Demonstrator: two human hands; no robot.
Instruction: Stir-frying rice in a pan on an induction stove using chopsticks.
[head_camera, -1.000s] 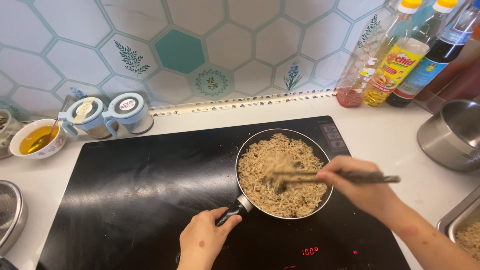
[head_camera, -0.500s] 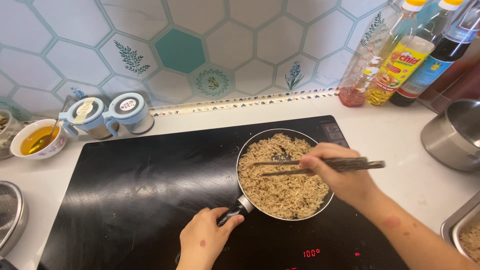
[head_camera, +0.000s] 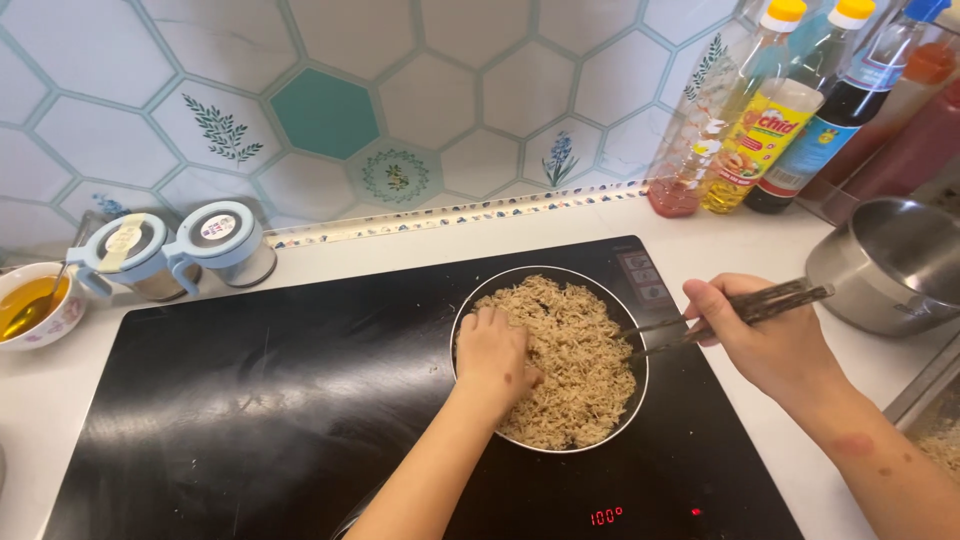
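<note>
Two hands: left hand fingers curled into shredded brown food, round pan centre-frame; right hand pinching dark chopsticks, tips angled in to stir.

round dark frying pan, heaped nearly full with pale-brown shredded food (dry, stringy look). left hand rests knuckles-up on the food's left part. dark chopsticks, gripped in right hand, lie near level, tips touching the food's right edge.
</note>
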